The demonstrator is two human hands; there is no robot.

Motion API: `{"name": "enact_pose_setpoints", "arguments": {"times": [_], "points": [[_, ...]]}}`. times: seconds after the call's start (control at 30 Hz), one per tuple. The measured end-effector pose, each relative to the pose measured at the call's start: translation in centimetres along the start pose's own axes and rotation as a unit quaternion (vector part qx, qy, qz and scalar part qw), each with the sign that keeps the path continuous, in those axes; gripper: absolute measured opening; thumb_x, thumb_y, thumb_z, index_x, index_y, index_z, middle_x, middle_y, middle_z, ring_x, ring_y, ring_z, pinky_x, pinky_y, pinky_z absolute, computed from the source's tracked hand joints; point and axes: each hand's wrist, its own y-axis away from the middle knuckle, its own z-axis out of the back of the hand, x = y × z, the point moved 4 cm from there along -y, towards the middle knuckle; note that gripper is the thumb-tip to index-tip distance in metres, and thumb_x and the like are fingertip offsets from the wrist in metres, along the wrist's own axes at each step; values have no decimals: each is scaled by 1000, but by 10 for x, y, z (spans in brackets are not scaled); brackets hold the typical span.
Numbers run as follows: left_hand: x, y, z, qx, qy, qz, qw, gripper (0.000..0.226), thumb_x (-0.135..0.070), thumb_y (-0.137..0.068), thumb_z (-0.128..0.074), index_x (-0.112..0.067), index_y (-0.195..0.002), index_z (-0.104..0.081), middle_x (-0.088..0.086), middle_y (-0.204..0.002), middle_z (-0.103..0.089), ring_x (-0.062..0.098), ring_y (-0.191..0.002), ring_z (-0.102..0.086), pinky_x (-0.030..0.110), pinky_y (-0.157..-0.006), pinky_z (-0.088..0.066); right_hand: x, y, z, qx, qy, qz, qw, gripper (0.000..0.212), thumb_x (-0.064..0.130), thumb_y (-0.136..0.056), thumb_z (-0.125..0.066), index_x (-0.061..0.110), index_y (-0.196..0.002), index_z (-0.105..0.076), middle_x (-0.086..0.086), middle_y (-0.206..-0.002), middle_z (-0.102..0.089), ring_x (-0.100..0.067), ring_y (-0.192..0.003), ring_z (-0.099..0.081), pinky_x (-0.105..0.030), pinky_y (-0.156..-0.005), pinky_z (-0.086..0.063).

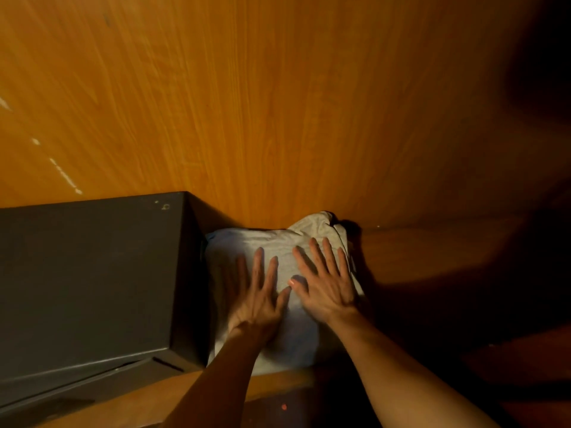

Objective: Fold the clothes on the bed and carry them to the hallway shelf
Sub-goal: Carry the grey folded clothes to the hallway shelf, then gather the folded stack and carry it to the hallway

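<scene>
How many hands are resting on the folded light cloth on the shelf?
2. The left hand lies flat on the folded cloth near the dark box; the right hand lies flat beside it, toward the cloth's right edge. Neither is hidden.

Folded pale-grey clothes [247, 242] on shelf [417, 251]

The folded pale grey cloth garment [278, 242] is lying on the orange-brown wooden shelf board [432, 257], its far edge reaching the wood-grain back panel [278, 103] that is standing behind it. The dark rectangular box [92, 273] is sitting just left of the garment, touching its left edge. The left hand [256, 301] and right hand [327, 288] are resting side by side on top of the garment, fingers spread and pointing toward the back panel. Right of the garment, bare shelf board is stretching away.
</scene>
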Motion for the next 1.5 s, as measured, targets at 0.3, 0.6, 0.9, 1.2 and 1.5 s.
{"name": "enact_pose_setpoints", "arguments": {"times": [0.3, 0.6, 0.9, 1.2, 1.5], "points": [[-34, 46, 104, -6, -23, -34, 999, 70, -55, -88, 13, -26, -151, 18, 2, -155, 32, 23, -142, 31, 47, -118, 12, 13, 43, 110, -7, -21, -15, 1000, 66, 59, -97, -15, 27, -152, -28, -9, -159, -26, -28, -149, -16, -57, -116, -11], [-35, 119, 329, -49, -45, 0, 998, 64, -59, -98, -16, -33, -153, 5, 4, -161, 12, 25, -148, 12, 49, -119, 6, 36, 85, 340, -6, -30, -1, 1000, 62, 58, -99, -15, 31, -155, -11, -3, -162, -13, -28, -150, -8, -58, -116, -7], [-17, 194, 576, -99, -66, 41, 992, 62, -52, -99, -30, -27, -154, -15, 10, -161, -7, 35, -148, -6, 55, -118, -7, 91, 112, 598, -21, -36, 33, 999, 64, 55, -97, -9, 30, -156, -8, -4, -162, -17, -29, -150, -8, -60, -117, -6], [-10, 270, 765, -149, -55, 94, 983, 64, -54, -96, -18, -21, -148, -36, 14, -156, -28, 34, -145, -23, 56, -116, -16, 144, 141, 788, -20, -65, 85, 994, 60, 54, -102, -16, 31, -156, -2, -3, -164, -9, -26, -151, 1, -56, -117, 3], [-12, 388, 828, -151, -46, 218, 963, 64, -58, -98, -22, -18, -144, -44, 17, -150, -39, 36, -140, -34, 57, -115, -19, 182, 196, 877, 16, -58, 189, 980, 66, 60, -99, -20, 32, -155, -2, -2, -164, -9, -26, -151, 2, -56, -117, 1]]}}
